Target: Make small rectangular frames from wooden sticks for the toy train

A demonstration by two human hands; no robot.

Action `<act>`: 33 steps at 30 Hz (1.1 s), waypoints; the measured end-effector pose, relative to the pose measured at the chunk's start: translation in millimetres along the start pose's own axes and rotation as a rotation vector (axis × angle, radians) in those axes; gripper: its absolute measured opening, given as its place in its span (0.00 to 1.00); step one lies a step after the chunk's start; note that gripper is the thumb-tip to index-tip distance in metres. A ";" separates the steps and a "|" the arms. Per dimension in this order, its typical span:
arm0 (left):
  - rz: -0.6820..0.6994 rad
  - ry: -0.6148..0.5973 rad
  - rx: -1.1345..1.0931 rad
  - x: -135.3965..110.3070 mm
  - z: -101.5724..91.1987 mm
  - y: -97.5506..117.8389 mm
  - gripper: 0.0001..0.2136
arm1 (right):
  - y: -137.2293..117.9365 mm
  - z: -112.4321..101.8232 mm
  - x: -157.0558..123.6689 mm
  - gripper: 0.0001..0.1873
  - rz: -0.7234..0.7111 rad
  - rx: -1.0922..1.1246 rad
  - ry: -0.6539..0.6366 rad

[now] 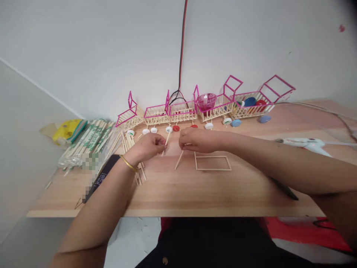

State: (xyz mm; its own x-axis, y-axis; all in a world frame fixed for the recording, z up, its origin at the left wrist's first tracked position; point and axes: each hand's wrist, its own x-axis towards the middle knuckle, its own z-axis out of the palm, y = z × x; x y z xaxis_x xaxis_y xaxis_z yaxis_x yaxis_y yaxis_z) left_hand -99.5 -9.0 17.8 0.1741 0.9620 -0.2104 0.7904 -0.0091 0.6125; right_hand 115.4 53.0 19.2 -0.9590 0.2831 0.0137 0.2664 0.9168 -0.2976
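We pinch a thin wooden stick [167,139] in our left hand [147,147], over the bench [178,203]; our right hand [200,140] pinches a second stick [179,160]; a flat stick frame [213,170] lies on the bench beside our right hand; stick wagons [182,115] with pink tops [156,107] and bottle-cap wheels [208,126] stand behind; a glue gun [308,143] lies to the right.

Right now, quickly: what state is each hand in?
Left hand: closed, pinching one wooden stick.
Right hand: closed, pinching another wooden stick.
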 end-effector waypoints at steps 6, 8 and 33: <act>-0.046 0.002 0.208 -22.0 5.9 -13.0 0.08 | -20.4 24.9 1.1 0.08 0.094 -0.114 -0.054; -0.062 0.050 0.189 -23.5 9.9 -15.8 0.14 | -26.9 29.6 -2.1 0.08 0.122 -0.129 -0.068; 0.013 0.200 0.307 -27.0 7.6 -26.5 0.10 | -34.7 30.5 -16.1 0.09 0.246 -0.010 0.039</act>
State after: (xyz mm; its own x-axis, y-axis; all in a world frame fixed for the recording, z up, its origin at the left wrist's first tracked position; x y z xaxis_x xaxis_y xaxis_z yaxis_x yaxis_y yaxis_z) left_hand -120.7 -36.8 1.5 0.0906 0.9953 -0.0326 0.9336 -0.0735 0.3507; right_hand 118.7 8.1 0.2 -0.8607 0.5087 -0.0211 0.4926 0.8216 -0.2868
